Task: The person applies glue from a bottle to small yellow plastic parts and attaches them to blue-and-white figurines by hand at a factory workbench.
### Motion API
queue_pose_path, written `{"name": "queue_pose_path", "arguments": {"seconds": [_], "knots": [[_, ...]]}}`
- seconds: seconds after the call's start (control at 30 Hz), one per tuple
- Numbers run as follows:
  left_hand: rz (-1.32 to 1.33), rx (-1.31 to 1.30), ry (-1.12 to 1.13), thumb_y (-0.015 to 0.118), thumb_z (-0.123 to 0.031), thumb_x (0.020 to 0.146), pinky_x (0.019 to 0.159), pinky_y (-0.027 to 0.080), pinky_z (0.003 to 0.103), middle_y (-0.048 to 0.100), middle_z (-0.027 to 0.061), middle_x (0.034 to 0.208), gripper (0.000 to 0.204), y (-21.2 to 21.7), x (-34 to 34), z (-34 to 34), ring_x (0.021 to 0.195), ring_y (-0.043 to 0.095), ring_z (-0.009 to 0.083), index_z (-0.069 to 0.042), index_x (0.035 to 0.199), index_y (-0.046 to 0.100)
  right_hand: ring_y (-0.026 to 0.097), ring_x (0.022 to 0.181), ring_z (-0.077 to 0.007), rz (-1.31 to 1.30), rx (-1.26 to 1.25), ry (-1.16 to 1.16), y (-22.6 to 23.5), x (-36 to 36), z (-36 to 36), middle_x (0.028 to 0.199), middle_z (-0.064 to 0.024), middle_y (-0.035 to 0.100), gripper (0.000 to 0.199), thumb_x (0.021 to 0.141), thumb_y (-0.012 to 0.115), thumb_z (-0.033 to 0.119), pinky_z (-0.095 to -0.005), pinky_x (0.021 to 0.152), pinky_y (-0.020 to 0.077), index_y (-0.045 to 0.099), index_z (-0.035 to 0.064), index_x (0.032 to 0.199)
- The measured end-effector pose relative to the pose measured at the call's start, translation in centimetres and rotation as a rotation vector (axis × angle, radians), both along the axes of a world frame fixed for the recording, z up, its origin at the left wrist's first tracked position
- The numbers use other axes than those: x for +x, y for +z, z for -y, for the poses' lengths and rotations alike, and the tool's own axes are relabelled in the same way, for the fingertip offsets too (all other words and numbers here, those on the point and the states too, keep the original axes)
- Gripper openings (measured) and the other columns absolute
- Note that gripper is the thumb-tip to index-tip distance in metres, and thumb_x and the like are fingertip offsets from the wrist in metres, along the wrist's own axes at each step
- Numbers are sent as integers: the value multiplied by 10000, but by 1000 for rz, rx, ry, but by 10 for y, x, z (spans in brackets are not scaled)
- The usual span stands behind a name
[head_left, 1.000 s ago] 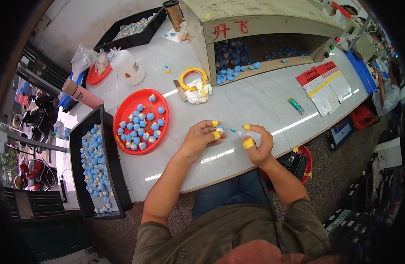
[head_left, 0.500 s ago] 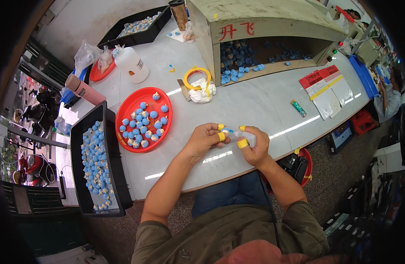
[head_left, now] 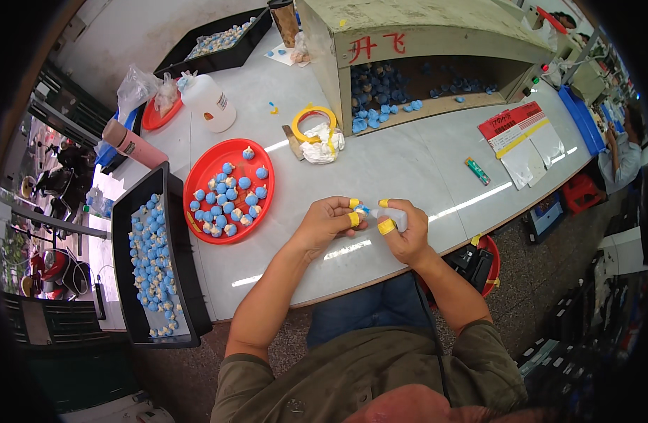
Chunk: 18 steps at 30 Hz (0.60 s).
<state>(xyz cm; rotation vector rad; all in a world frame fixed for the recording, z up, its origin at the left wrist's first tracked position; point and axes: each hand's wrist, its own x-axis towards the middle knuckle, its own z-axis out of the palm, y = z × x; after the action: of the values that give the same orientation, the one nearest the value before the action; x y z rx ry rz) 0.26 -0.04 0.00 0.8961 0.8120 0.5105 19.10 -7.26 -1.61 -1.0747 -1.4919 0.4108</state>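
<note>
My left hand [head_left: 327, 222] pinches a small blue piece [head_left: 361, 209] between fingers wrapped in yellow tape. My right hand [head_left: 403, 236] grips a small white squeeze bottle [head_left: 394, 218] whose tip points at that blue piece. Both hands hover together over the white table [head_left: 408, 162] near its front edge. A round red tray [head_left: 210, 163] holding several blue-and-white pieces lies just left of my left hand.
A black bin [head_left: 170, 282] of blue pieces sits at the left edge. A white bottle [head_left: 207, 102], a yellow tape ring [head_left: 314, 113] with a white rag, a large box [head_left: 422, 49] holding blue pieces, papers [head_left: 525, 137] and a green marker [head_left: 477, 171] lie farther back. Another person [head_left: 623, 151] sits at the far right.
My hands have closed together: the right hand brought the white bottle's tip to the blue piece held in the left. The view shifted slightly.
</note>
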Motion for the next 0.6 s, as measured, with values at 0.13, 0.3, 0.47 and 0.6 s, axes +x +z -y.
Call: {"name": "queue_pose_path", "arguments": {"seconds": [0.13,0.3,0.47,0.6], "knots": [[-6,-8,3,679,-72,860,712,545,206,660,87,1022,322,3,1,0,938,678,186,25,1143,560,537,637,-76,-277,-191,51,0,1,0,786,-71,638,186,876,622,73,-231,555,423,587,-30,1027],[31,14,51,682,-7,835,798,549,250,631,124,1061,353,-3,3,0,971,668,218,34,1150,529,517,696,-51,-402,-197,-2,-2,9,2,787,-39,621,170,892,600,63,-216,587,414,588,-32,1033],[20,218,165,677,52,804,868,526,277,607,137,1086,380,-10,7,2,1006,654,214,35,1141,502,531,668,-64,-311,-76,-3,-6,4,5,779,-52,629,190,872,620,62,-229,574,427,586,-35,1031],[-38,352,145,651,69,803,882,506,279,606,123,1089,361,-11,9,3,1061,626,194,25,1125,494,556,585,-114,-135,-8,4,-7,3,3,756,-96,642,200,847,649,74,-257,539,445,587,-34,1004]]}}
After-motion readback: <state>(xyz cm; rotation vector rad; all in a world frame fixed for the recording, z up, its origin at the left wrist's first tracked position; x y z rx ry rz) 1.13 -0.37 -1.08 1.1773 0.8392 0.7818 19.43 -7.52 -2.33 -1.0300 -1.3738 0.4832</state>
